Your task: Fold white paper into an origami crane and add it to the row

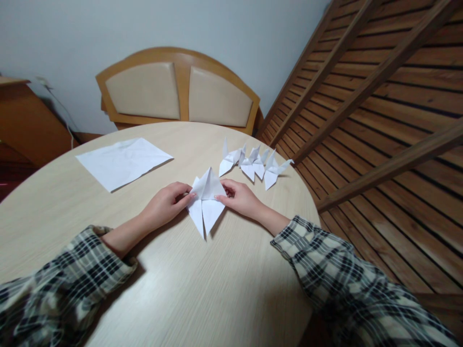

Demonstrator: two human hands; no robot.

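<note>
Between my two hands is a partly folded white origami paper (207,202), with a peak pointing away from me and two split points toward me. My left hand (169,201) pinches its left corner, thumb on top and fingers behind. On the opposite corner, my right hand (241,198) pinches in the same way, its fingertips partly hidden under the paper. Just beyond my right hand, several folded white paper cranes (253,161) stand close together. A flat stack or sheet of white paper (125,161) lies to the left, beyond my left hand.
A pale round wooden table (173,289) carries everything. Behind it rises a wooden headboard (184,91) with cream panels against a wall. A slatted wooden partition (379,144) leans along the right side. Brown furniture (32,118) and a cable are at far left.
</note>
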